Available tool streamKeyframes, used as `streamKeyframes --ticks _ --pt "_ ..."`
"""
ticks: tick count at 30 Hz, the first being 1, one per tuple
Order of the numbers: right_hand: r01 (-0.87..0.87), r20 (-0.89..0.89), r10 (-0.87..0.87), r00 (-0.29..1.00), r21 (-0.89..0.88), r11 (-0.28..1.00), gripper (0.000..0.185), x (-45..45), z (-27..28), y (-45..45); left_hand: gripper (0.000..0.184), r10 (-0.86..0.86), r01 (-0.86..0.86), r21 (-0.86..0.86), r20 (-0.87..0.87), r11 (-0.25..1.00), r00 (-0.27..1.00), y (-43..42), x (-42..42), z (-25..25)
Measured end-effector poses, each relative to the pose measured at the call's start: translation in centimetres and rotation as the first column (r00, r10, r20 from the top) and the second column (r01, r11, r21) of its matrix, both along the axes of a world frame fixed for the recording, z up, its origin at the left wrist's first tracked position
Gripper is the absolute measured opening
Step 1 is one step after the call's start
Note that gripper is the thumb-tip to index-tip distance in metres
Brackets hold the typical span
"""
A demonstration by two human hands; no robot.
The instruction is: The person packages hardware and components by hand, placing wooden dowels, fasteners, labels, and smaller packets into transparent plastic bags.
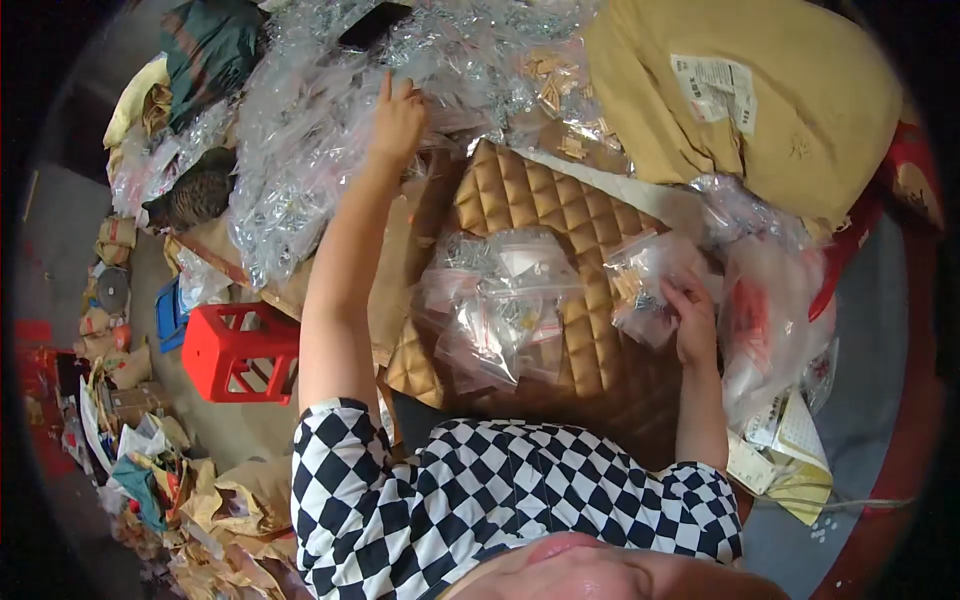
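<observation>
Black-and-white checked cloth, your shirt (pixel 540 470), is nearest, with a quilted bronze cover (pixel 530 195) beyond it, its sheen broken by stitched diamonds. At three o'clock your right hand (pixel 693 318) pinches a clear zip bag (pixel 632 283) of small tan pieces; at eleven your left hand (pixel 398 118) reaches over a glossy, crinkled heap of bags (pixel 320 130), index finger extended, the rest half curled, its grasp impossible to tell. By my judgement, the bag cluster (pixel 500 325) at centre is gathered already, the pinched bag remains apart from it, and much of the heap is left.
</observation>
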State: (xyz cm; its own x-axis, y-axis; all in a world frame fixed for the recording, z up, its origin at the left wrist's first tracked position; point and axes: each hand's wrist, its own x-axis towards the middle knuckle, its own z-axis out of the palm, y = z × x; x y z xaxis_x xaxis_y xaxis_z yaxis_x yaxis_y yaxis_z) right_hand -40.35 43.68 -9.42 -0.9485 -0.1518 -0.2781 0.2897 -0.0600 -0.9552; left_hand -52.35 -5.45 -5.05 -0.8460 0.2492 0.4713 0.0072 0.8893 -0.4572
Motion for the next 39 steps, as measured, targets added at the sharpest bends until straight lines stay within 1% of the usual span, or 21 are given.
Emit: streamKeyframes --ticks 2,5,7,8,10,13,14,15,18,21,22,23,24,26,27,28,30,34,36,38,39 --pt "0.018 -0.068 -0.015 0.998 0.046 0.999 0.041 -0.1 -0.3 0.1 0.012 0.117 -0.108 -0.084 0.118 0.991 0.986 -0.1 -0.3 1.1" --pt "0.069 -0.192 -0.055 0.98 0.069 0.995 0.034 -1.1 -0.9 0.2 0.018 0.128 -0.136 0.075 0.097 0.988 0.987 1.6 1.4 6.2" --pt "0.094 -0.241 -0.079 0.967 0.051 0.994 0.032 -1.5 -0.5 0.0 0.019 0.079 -0.134 0.627 0.115 0.767 0.99 1.3 2.5 7.8" --pt "0.12 -0.192 -0.117 0.974 0.0 0.993 0.028 -1.4 0.5 -0.3 0.019 0.083 -0.138 0.627 0.117 0.767 0.99 1.3 3.2 8.5" --pt "0.143 -0.138 -0.148 0.979 -0.046 0.989 0.024 -1.7 1.3 -1.0 0.022 -0.368 0.107 0.977 -0.033 0.182 0.929 1.9 5.5 10.0" --pt "0.101 -0.1 -0.11 0.989 -0.094 0.99 0.019 -3.0 2.5 -2.6 0.023 -0.437 -0.056 0.97 0.158 0.237 0.885 6.5 12.0 10.7" --pt "0.055 -0.113 -0.061 0.992 -0.056 0.997 0.018 -2.9 4.0 -3.8 0.022 -0.537 -0.017 0.963 0.164 0.267 0.827 8.1 14.0 10.2" --pt "0.018 -0.138 -0.043 0.989 -0.177 0.984 0.02 -2.2 6.3 -6.3 0.022 -0.631 0.023 0.956 0.174 0.291 0.756 9.8 15.9 9.7" --pt "-0.298 -0.274 0.217 0.937 -0.303 0.905 0.019 -1.3 8.7 -10.6 0.023 -0.553 0.128 0.89 0.154 0.438 0.819 14.3 20.9 9.1" --pt "-0.446 -0.293 0.405 0.866 -0.087 0.891 0.018 -1.8 11.4 -14.4 0.023 -0.487 0.159 0.873 0.1 0.462 0.867 15.6 23.6 9.5" --pt "-0.445 -0.588 0.593 0.549 0.395 0.804 0.019 -1.9 12.0 -15.1 0.023 -0.483 0.16 0.873 0.095 0.46 0.871 15.7 24.0 9.2" --pt "-0.175 -0.614 0.782 0.111 0.762 0.623 0.019 -1.7 12.8 -15.8 0.023 -0.501 0.216 0.865 0.047 0.453 0.864 15.7 24.2 8.8" --pt "-0.177 -0.611 0.785 0.1 0.766 0.619 0.019 -0.7 13.7 -16.7 0.023 -0.519 0.269 0.854 0.001 0.445 0.855 15.7 24.4 8.5" --pt "0.243 -0.127 0.99 0.065 0.964 0.108 0.026 1.6 15.1 -17.9 0.024 -0.517 0.287 0.85 -0.019 0.443 0.856 16.0 24.8 8.3" --pt "0.158 -0.309 0.949 -0.058 0.936 0.315 0.024 1.6 15.3 -17.3 0.025 -0.525 0.305 0.844 -0.032 0.441 0.85 16.0 25.0 8.3" --pt "0.159 -0.309 0.949 -0.062 0.936 0.315 0.024 1.6 16.0 -16.5 0.025 -0.523 0.305 0.843 -0.034 0.442 0.852 15.7 25.3 8.5" --pt "-0.292 -0.667 0.729 -0.155 0.736 0.611 0.02 1.6 17.6 -15.1 0.029 -0.548 0.332 0.838 -0.048 0.434 0.835 14.9 25.6 9.1" --pt "-0.158 -0.486 0.826 -0.285 0.874 0.46 0.019 2.5 16.0 -14.3 0.028 -0.604 0.382 0.819 -0.055 0.427 0.795 14.6 26.1 8.8" --pt "-0.034 -0.202 0.96 -0.193 0.979 0.199 0.02 2.9 13.5 -15.4 0.033 -0.663 0.346 0.845 0.012 0.407 0.748 14.7 25.9 8.0" --pt "-0.034 -0.197 0.937 -0.29 0.98 0.195 0.018 2.1 13.9 -14.5 0.033 -0.662 0.355 0.849 -0.009 0.391 0.75 14.4 26.3 8.6" --pt "-0.08 -0.38 0.877 -0.295 0.924 0.374 0.016 1.8 14.8 -14.1 0.034 -0.656 0.363 0.852 -0.031 0.376 0.754 14.0 26.6 8.9"
